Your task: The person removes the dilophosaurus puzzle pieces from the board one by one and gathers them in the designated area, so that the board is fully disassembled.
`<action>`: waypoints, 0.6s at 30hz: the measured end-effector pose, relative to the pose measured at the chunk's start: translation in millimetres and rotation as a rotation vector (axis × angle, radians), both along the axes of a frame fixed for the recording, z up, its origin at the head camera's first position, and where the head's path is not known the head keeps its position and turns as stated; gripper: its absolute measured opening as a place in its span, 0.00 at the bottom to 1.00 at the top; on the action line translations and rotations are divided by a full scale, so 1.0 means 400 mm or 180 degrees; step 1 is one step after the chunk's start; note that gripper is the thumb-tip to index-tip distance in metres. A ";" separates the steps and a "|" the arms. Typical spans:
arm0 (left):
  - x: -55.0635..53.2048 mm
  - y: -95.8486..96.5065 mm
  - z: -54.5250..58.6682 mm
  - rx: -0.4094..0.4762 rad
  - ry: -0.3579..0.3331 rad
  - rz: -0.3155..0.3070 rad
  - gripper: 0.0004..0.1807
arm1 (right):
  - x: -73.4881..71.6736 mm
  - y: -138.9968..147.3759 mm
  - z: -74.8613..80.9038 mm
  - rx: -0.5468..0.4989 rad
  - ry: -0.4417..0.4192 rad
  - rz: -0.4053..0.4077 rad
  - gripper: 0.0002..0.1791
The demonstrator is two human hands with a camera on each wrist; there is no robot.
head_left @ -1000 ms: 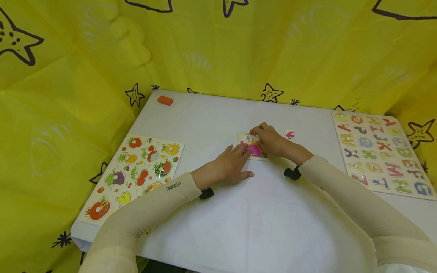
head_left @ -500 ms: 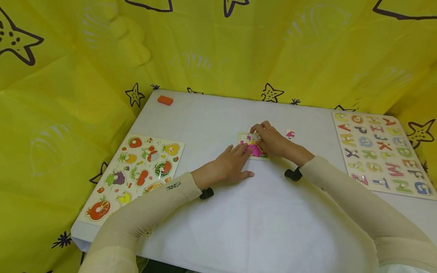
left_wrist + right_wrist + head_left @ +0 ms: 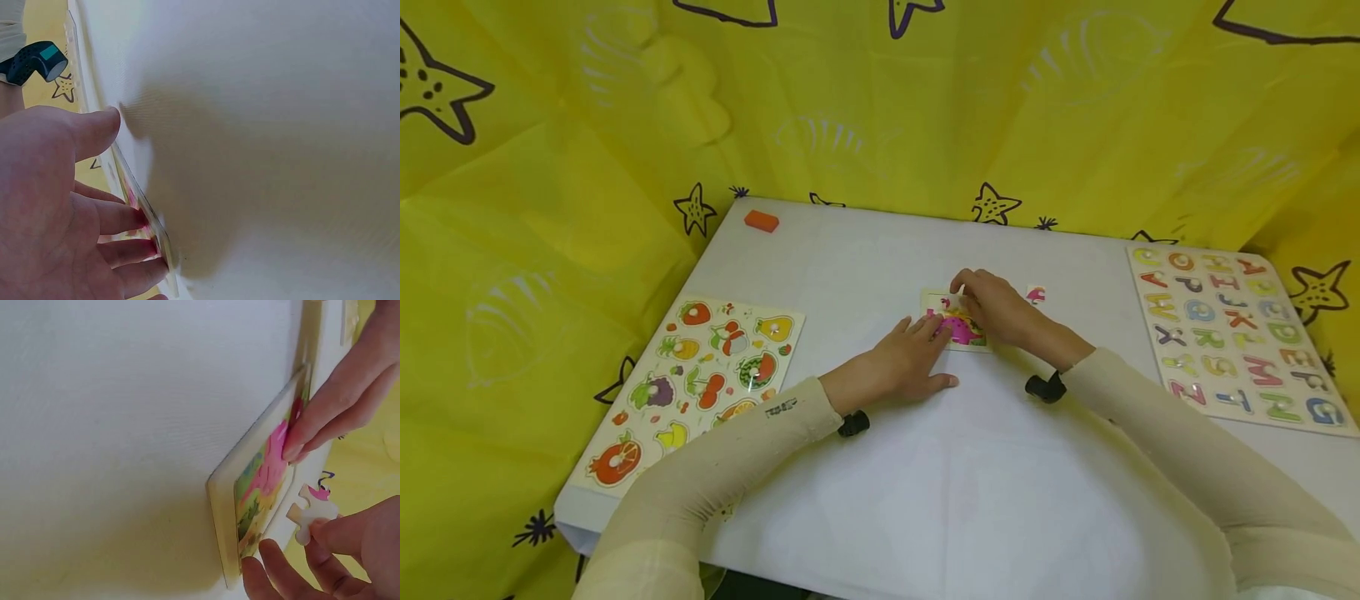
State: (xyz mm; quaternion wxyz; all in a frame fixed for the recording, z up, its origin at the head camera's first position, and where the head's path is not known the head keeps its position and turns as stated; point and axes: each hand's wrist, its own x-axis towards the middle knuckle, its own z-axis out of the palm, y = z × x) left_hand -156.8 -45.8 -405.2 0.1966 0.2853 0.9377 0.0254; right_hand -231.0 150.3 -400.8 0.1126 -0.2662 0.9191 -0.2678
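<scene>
A small jigsaw puzzle with a pink dinosaur picture lies in its pale wooden tray (image 3: 219,478) near the middle of the table. My left hand (image 3: 910,365) rests on it from the left, straight fingertips over the pink pieces and thumb spread on the cloth. From the right, my right hand (image 3: 998,310) pinches a puzzle piece (image 3: 304,515), white with a pink patch, between thumb and fingers. In the right wrist view this piece is tilted, just above the tray's far part. Another loose puzzle piece (image 3: 1036,294), pink and white, lies right of the tray.
A fruit peg board (image 3: 741,314) lies at the left, partly under the left sleeve. On the right lies an alphabet board (image 3: 1157,337). An orange block (image 3: 762,221) sits at the back left corner. A yellow patterned curtain (image 3: 880,108) hangs behind the white-covered table.
My right hand has shifted slightly, still over the tray's upper part, and its fingers have changed position around the piece. My left hand has stayed in place.
</scene>
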 end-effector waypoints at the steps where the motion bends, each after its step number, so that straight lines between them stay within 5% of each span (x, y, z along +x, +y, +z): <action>1: 0.000 0.000 0.001 0.0008 -0.0005 0.0000 0.49 | 0.000 0.002 0.004 -0.0036 -0.0013 -0.0036 0.13; 18: 0.001 0.000 -0.006 0.0023 -0.0009 0.0016 0.49 | -0.033 0.220 0.111 -0.0127 0.0168 -0.0691 0.14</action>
